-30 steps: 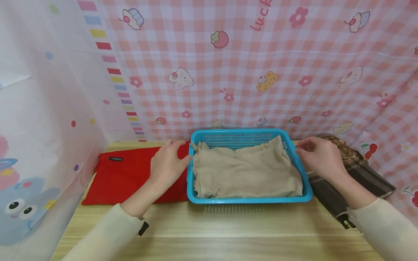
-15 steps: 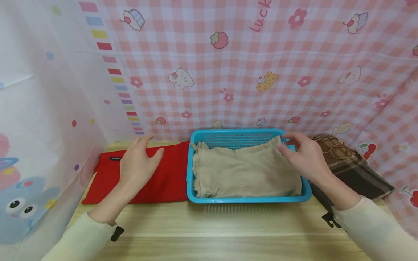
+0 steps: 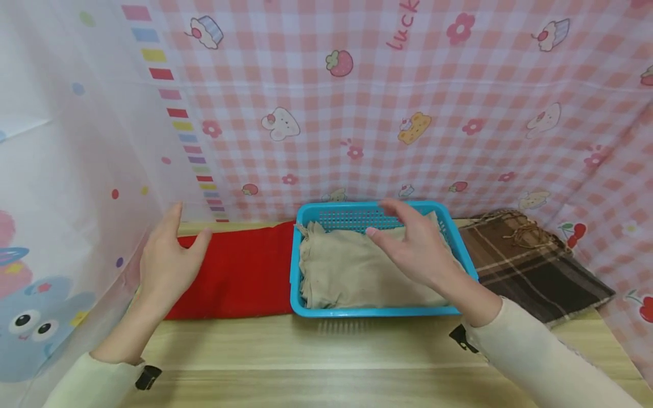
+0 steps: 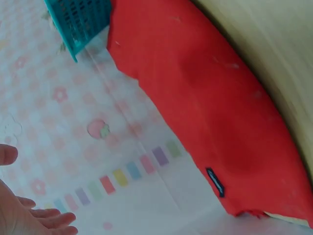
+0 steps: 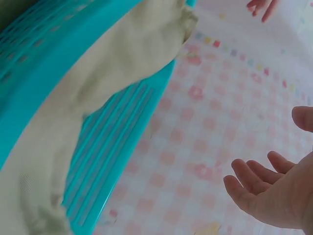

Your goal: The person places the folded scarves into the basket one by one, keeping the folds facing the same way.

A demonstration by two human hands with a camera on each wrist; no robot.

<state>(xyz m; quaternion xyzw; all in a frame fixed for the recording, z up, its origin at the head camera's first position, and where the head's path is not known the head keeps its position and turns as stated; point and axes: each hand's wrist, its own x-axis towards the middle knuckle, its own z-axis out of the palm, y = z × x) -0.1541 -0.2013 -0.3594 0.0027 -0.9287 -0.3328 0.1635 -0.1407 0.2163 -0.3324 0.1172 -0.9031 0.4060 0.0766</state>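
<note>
Red cloth (image 3: 245, 275) lies flat on the left part of the wooden table (image 3: 306, 362), with its right end at the side of the blue basket. Above its left end is the left hand (image 3: 168, 260); its fingers are loose and partly stretched, and they hold nothing. In the middle stands the blue basket (image 3: 377, 312), and inside it rests the beige cloth (image 3: 342, 272), with its frayed edge toward the left wall. The right hand (image 3: 418, 243) hangs over this basket, thumb and fingers apart, also without any grasp. On the right lies the brown checked scarf (image 3: 551, 283), folded.

In my judgement, if the right hand goes lower while it crosses, it could catch the raised corner of the beige cloth or knock the rim, and the basket could then slide onto the red cloth.

Compared with one second ago, both hands have left the basket's sides and shifted to the left, so the scarf is less covered. The basket and the cloths seem unmoved.
</note>
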